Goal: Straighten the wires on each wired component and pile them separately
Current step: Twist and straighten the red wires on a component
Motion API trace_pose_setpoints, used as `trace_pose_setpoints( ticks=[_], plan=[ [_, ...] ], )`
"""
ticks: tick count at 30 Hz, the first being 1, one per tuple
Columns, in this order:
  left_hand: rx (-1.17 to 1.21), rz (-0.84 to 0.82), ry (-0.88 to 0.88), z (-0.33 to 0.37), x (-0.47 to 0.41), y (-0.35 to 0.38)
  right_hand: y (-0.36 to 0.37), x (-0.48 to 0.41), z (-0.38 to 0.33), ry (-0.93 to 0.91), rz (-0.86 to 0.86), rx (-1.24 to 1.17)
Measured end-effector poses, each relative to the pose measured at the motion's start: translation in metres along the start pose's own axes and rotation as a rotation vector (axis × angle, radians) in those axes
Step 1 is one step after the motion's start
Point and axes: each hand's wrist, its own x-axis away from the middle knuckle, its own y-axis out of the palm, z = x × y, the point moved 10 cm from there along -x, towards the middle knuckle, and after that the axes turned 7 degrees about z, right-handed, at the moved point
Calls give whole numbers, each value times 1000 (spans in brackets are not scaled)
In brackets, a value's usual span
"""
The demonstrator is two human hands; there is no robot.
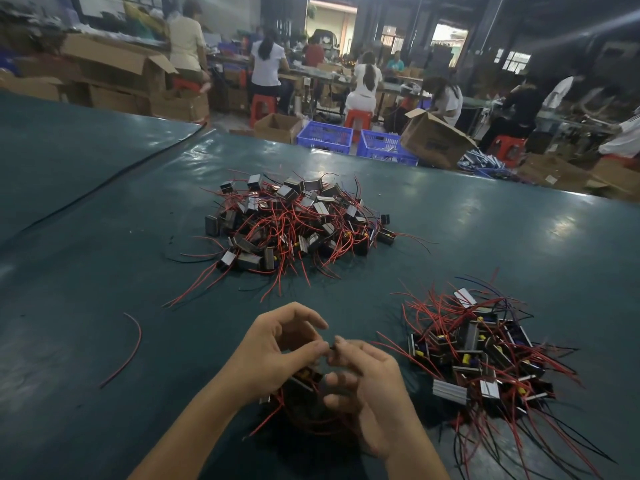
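Observation:
My left hand [277, 348] cups a small wired component [306, 377] with a metal frame, a yellow part and red wires that curl below my palms. My right hand [367, 379] meets the left at the fingertips, pinching a wire end between thumb and forefinger. A big tangled heap of components [294, 220] with red and black wires lies on the green table ahead. A second pile [481, 355] sits to the right of my hands, its wires fanning towards the near right.
A loose red wire [133, 344] lies on the green table [104, 202] to the left. A black cable [114, 174] runs across the far left. Beyond the table's far edge stand blue crates [325, 135], cardboard boxes [433, 140], red stools and several seated people.

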Motion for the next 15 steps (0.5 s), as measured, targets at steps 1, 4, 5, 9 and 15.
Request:
trace_pose_setpoints(
  ticks=[1,4,5,9,15],
  plan=[
    [22,16,-31,-3,-1,-2,-1,0,-7,-98,11,31],
    [79,42,-138,-14,-3,-5,-3,2,-28,-426,54,214],
    [110,46,-175,-18,-2,-6,-2,5,-35,-543,64,301],
    [263,67,-289,-28,-1,-9,7,12,-46,-780,33,523],
    [135,72,-215,-20,-3,-9,7,3,-25,-488,19,448]
  ],
)
